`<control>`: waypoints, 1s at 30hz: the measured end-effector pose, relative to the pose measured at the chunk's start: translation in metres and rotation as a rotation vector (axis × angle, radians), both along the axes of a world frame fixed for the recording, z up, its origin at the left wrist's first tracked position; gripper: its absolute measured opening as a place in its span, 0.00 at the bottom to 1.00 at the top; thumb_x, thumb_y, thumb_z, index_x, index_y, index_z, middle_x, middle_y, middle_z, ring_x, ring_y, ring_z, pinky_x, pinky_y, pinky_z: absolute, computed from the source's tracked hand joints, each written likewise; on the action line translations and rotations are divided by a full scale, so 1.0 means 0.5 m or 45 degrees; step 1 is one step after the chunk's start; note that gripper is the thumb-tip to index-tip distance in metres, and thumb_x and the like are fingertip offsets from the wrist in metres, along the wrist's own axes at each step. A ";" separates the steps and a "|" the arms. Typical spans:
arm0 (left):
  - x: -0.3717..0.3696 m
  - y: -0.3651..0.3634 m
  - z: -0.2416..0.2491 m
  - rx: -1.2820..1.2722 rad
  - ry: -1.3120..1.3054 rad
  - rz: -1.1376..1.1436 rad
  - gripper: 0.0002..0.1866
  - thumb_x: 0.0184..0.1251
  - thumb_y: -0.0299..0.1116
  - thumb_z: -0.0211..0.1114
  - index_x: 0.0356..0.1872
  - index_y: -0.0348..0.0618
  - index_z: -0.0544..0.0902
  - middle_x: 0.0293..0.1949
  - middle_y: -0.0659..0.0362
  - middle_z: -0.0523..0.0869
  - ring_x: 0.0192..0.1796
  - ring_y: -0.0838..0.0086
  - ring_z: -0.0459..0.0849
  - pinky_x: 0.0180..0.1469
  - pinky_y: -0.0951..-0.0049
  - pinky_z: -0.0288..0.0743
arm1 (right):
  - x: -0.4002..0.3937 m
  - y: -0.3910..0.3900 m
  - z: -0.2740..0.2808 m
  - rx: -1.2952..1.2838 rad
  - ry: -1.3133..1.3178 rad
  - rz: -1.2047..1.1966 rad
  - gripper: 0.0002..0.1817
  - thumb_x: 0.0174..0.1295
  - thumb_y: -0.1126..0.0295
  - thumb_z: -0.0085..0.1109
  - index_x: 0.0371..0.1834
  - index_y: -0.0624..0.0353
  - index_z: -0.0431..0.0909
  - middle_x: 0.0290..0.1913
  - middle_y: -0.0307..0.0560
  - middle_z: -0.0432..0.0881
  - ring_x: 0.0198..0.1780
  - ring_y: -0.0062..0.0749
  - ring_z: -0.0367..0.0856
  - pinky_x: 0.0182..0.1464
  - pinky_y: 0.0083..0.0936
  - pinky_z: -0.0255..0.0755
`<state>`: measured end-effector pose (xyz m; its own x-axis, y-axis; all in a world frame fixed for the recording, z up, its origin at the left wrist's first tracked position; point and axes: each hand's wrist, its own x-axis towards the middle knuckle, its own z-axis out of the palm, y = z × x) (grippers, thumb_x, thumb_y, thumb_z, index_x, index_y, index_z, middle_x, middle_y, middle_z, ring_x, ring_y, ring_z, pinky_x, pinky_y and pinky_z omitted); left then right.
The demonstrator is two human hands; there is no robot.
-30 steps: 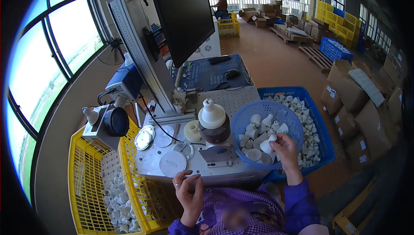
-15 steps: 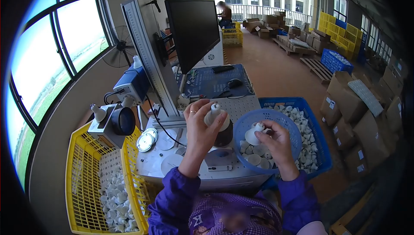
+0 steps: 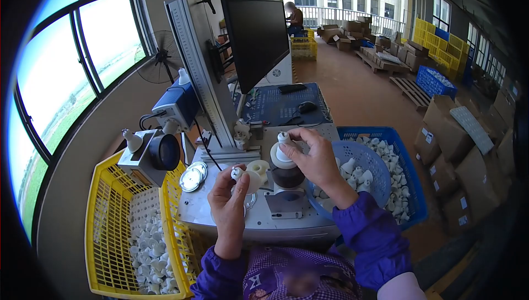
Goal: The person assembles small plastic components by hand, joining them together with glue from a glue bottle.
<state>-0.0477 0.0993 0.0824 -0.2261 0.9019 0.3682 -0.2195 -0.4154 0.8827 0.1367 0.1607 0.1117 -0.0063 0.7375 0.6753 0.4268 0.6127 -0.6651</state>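
Observation:
My left hand [image 3: 228, 209] pinches a white bulb housing [image 3: 250, 182] with a small pronged end, held over the front left of the white bench [image 3: 206, 212]. A white ring-shaped part [image 3: 258, 170] lies just beyond that hand. My right hand [image 3: 321, 162] grips the neck of another white bulb housing [image 3: 281, 155], wide end down on top of a dark round fixture [image 3: 288, 178]. To the right of this fixture, a blue round basket [image 3: 380, 169] holds several more housings. In front of the fixture stands a small metal box [image 3: 285, 205].
A blue crate [image 3: 420, 203] full of housings lies beneath the round basket. At left stands a yellow crate [image 3: 99, 228] with more housings. A lens unit [image 3: 164, 152] on a column [image 3: 201, 74] and a monitor [image 3: 256, 41] rise behind the bench. Cardboard boxes [image 3: 468, 173] are stacked right.
My left hand has come down and left from the fixture with a housing. My right hand has moved from the round basket to the fixture, bringing another housing onto it.

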 end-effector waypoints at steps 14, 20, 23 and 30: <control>0.009 -0.035 -0.056 -0.120 -0.042 -0.084 0.11 0.65 0.27 0.64 0.47 0.38 0.80 0.43 0.62 0.82 0.44 0.81 0.79 0.47 0.79 0.72 | -0.035 -0.012 -0.041 0.190 0.046 -0.238 0.14 0.56 0.63 0.66 0.40 0.61 0.80 0.36 0.47 0.81 0.41 0.37 0.77 0.48 0.32 0.65; 0.022 -0.052 -0.060 -0.134 -0.034 -0.165 0.10 0.65 0.27 0.63 0.47 0.39 0.80 0.43 0.63 0.82 0.44 0.82 0.79 0.47 0.80 0.71 | -0.054 -0.019 -0.050 0.207 0.094 -0.364 0.14 0.54 0.62 0.68 0.39 0.57 0.80 0.36 0.43 0.81 0.45 0.36 0.72 0.52 0.35 0.56; 0.026 -0.058 -0.058 -0.113 -0.030 -0.170 0.11 0.65 0.27 0.64 0.47 0.39 0.80 0.43 0.63 0.82 0.43 0.83 0.78 0.46 0.81 0.71 | -0.056 -0.019 -0.052 0.201 0.095 -0.374 0.15 0.53 0.61 0.68 0.40 0.56 0.80 0.37 0.43 0.81 0.45 0.36 0.72 0.52 0.35 0.57; 0.025 -0.091 -0.068 -0.272 -0.046 -0.166 0.10 0.65 0.28 0.63 0.46 0.39 0.81 0.42 0.63 0.82 0.43 0.81 0.78 0.46 0.80 0.71 | 0.048 -0.022 -0.053 0.087 0.240 -0.132 0.17 0.57 0.59 0.66 0.43 0.60 0.79 0.40 0.45 0.81 0.45 0.36 0.75 0.47 0.30 0.69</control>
<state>-0.0350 0.0538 0.0482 -0.1125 0.9807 0.1601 -0.2919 -0.1867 0.9381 0.1605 0.1496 0.0853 0.1983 0.6799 0.7060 0.3621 0.6185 -0.6974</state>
